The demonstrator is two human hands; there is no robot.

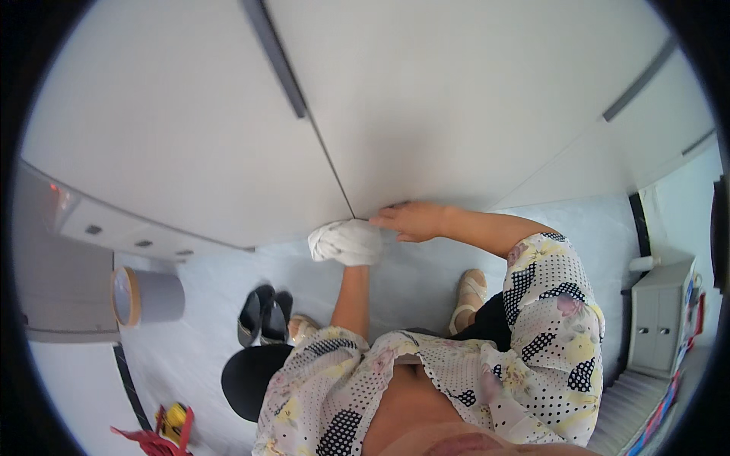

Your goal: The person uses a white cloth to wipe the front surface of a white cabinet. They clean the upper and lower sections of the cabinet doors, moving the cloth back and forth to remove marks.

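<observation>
A bunched white cloth [345, 242] covers my left hand, whose fingers are hidden beneath it. The cloth touches the lower part of a pale cabinet front, right at the thin gap between the left cabinet door [188, 131] and the right cabinet door [450, 102]. Just to the right of the cloth, my right hand [412, 221] lies against the bottom of the right door. Its fingers are extended and hold nothing that I can see. A dark strip handle [276, 60] runs along the seam above.
On the floor at left are a grey bin [159, 296] with a wooden-coloured rim and a pair of black shoes [263, 316]. A red-strapped yellow item [174, 424] lies at lower left. A small grey cabinet [656, 325] stands at right. A round black object [254, 382] is beside my left side.
</observation>
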